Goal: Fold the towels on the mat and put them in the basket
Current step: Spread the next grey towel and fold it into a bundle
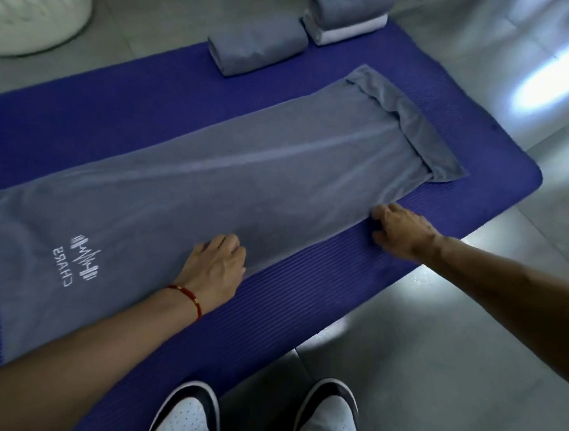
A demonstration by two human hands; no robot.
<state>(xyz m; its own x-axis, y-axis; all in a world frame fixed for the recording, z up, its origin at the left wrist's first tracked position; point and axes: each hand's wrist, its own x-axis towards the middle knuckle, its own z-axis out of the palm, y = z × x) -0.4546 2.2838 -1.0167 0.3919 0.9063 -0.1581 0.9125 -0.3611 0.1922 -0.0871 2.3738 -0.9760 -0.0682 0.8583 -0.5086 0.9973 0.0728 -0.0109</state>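
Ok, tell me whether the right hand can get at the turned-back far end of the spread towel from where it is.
Probably yes: the right hand grips the grey towel's near edge, and only flat cloth lies between it and the turned-back end.

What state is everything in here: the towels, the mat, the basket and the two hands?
Grey towel: spread flat, far end turned over.
Folded grey towel: on the mat.
Grey-and-white stack: folded, at the mat's edge.
Mat: unrolled on the floor.
Basket: contents hidden.
Left hand: grips the towel's near edge.
Right hand: grips the same edge.
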